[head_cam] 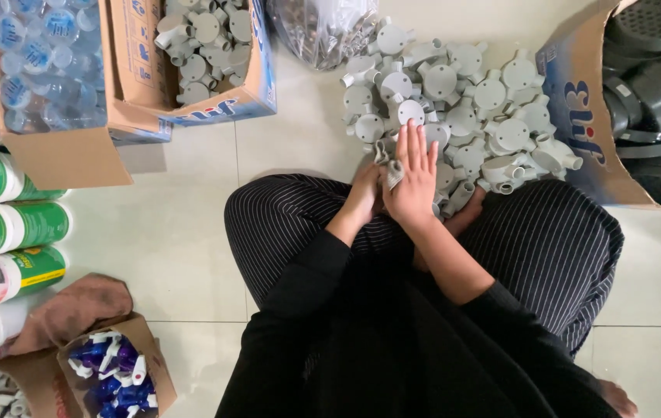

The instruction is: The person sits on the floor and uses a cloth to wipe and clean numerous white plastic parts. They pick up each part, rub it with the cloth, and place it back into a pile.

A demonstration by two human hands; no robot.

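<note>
Nearest the lens I saw my black sleeves and striped trousers (pixel 547 248), legs crossed on the pale tiled floor (pixel 183 232). Just beyond the knees my right hand (pixel 414 176) lay flat, fingers stretched out and together, pressed over a small grey fitting (pixel 392 173) that my left hand (pixel 364 195) gripped from beneath; the left fingers were curled under and mostly hidden, so I could not tell how tightly they closed. Both hands sat at the near edge of a loose heap of grey round junction boxes (pixel 470 108) spread on the floor.

To my left a small open carton (pixel 148 348) held blue and white plastic pieces (pixel 114 371), a brown cloth (pixel 75 310) draped beside it. Green and white cylindrical cartridges (pixel 5 224) lay stacked on their sides along the left edge. Farther off, one cardboard box (pixel 59 159) held clear bottles (pixel 48 58) with blue caps, and its neighbour, a box with a blue printed side (pixel 230 104), held more grey fittings (pixel 207 39). At right, a blue-printed carton flap (pixel 586 131) leaned against black round grates (pixel 655 85). A clear plastic bag (pixel 323 27) lay at the far top.
</note>
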